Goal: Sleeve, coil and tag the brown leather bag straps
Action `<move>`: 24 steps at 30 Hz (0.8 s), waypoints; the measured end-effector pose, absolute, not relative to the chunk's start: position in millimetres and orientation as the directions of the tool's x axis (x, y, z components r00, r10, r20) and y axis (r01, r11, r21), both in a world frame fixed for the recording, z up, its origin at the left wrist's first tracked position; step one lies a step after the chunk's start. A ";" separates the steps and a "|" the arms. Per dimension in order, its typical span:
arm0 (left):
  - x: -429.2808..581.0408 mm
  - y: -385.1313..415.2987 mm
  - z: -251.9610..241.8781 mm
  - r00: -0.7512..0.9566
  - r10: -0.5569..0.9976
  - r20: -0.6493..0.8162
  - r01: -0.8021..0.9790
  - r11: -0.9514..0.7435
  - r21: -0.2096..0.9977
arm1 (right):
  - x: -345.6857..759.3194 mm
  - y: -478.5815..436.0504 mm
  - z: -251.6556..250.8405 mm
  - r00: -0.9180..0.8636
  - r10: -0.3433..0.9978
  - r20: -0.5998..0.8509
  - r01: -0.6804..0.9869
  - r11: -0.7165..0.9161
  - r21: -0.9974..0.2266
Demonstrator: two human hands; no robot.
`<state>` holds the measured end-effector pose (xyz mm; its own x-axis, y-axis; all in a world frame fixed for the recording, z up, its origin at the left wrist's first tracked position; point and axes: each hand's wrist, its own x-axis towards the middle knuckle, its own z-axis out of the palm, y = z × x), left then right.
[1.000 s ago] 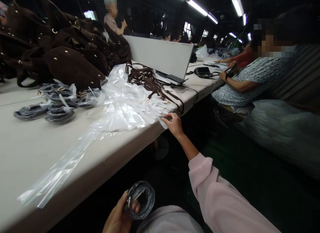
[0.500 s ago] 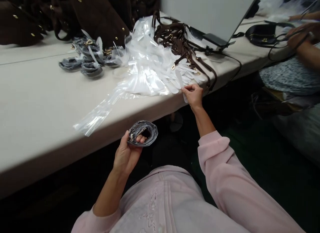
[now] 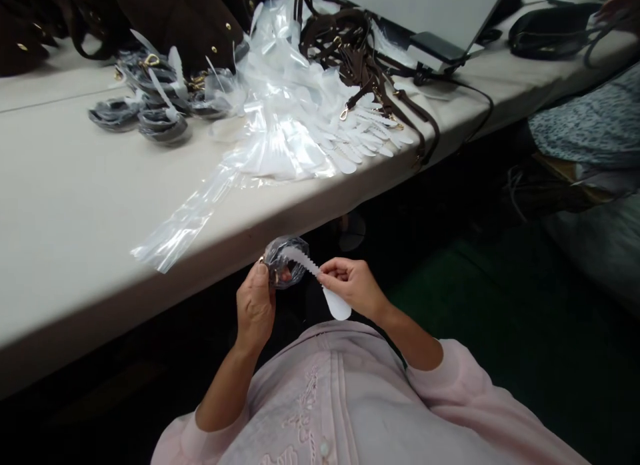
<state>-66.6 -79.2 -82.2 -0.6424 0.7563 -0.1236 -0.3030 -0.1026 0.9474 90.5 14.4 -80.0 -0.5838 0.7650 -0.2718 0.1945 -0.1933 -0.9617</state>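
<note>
My left hand (image 3: 256,308) holds a small coiled strap in a clear plastic bag (image 3: 285,262) below the table edge, with a gold-coloured clasp showing at its side. My right hand (image 3: 350,285) pinches a white tag with a scalloped edge (image 3: 336,303). The narrow end of the tag lies across the front of the bagged coil, touching it. Both hands are close together over my lap, in front of my pink top.
On the beige table (image 3: 75,185) lie a heap of white tags and clear bags (image 3: 280,118), dark brown straps (image 3: 350,58) and several bagged coils (image 3: 163,126). Brown suede bags (image 3: 175,18) stand behind them. A co-worker's patterned sleeve (image 3: 590,118) is at right.
My right hand has come back from the table edge to my lap with the white tag, and the tag now meets the bagged coil. The view has tilted further down.
</note>
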 end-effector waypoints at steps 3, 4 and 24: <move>-60.7 -84.4 -82.8 -0.681 0.728 -0.079 -0.146 -0.029 0.989 | 86.8 9.1 -98.5 -0.560 0.748 -0.357 0.261 -0.250 -0.933; -59.7 -85.8 -82.7 -0.691 0.720 -0.060 -0.103 -0.016 0.995 | 86.8 8.5 -101.3 -0.557 0.734 -0.388 0.266 -0.285 -0.921; -60.9 -87.7 -87.0 -0.627 0.775 0.074 0.219 0.085 0.972 | 90.8 17.4 -97.1 -0.568 0.562 -0.601 0.337 -0.508 -0.793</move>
<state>-60.9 -87.7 -87.0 -0.6273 0.7753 0.0738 0.2192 0.0849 0.9720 90.8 17.4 -97.1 -0.5680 0.5621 -0.6012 0.3367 -0.5078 -0.7929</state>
